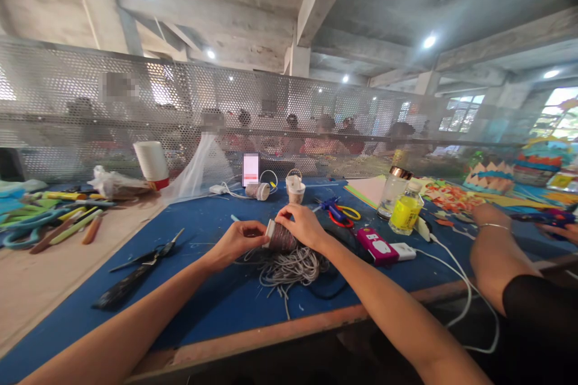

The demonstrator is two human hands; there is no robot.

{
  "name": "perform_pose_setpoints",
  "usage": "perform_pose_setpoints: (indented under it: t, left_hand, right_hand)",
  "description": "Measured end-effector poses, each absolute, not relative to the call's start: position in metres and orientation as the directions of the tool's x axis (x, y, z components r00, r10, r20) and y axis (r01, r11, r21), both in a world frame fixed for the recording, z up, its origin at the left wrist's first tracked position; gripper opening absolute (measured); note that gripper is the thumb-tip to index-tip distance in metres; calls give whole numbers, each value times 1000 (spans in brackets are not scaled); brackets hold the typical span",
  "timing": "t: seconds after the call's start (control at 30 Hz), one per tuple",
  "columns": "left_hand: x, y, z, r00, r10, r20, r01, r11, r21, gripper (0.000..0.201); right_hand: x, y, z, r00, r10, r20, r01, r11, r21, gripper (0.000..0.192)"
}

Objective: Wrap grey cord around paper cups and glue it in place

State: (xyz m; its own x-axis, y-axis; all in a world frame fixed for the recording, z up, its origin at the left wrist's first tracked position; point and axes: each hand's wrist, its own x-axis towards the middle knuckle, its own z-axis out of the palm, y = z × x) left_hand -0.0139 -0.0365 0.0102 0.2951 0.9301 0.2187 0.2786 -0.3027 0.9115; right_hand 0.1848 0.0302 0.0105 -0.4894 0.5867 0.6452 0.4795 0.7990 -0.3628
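I hold a small paper cup point(280, 237) on its side above the blue mat point(217, 307), near the table's front edge. My left hand point(237, 242) closes around the cup's mouth end, thumb on top. My right hand point(301, 224) curls over the base end, fingertips pressing the wall. Grey cord is wound around the cup body.

Handling, as I judge it: the cup is light and thin-walled, so a hard squeeze would likely dent it. The rim and the base are the stiffest places to grip. The cord wrap gives a rough, non-slip surface.

Directly beneath the cup lies a loose tangle of grey cord point(291, 267). It is soft and limp, and looks prone to snagging.

To my left, black scissors point(147, 261) lie on the mat. To my right sit a pink device point(377, 246) and a white cable point(456, 280). Another person's arm point(490, 246) rests at the far right.

Containers farther back:
- Small cup with wire handle point(295, 187): upright, contents not visible.
- Yellow bottle point(406, 210): holds yellow liquid.
- Clear glass jar point(392, 192): copper lid on, appears empty.
- Stack of white cups point(152, 163): inverted, by the mesh screen point(135, 108).
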Motion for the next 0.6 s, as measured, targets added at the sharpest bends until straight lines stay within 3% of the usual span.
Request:
perform_pose_setpoints:
  t: [0.3, 0.47, 0.6]
  left_hand:
    - [-17, -35, 10, 202, 955, 216, 245, -263, 933, 27]
    - [-22, -31, 9, 150, 958, 245, 145, -266, 953, 24]
    - [-25, -26, 5, 129, 963, 238, 76, -249, 965, 22]
  right_hand:
    - [186, 32, 12, -425, 626, 654, 390, 779, -492, 26]
    - [188, 28, 13, -426, 721, 547, 400, 692, -601, 42]
    - [188, 24, 12, -491, 712, 501, 405, 696, -593, 50]
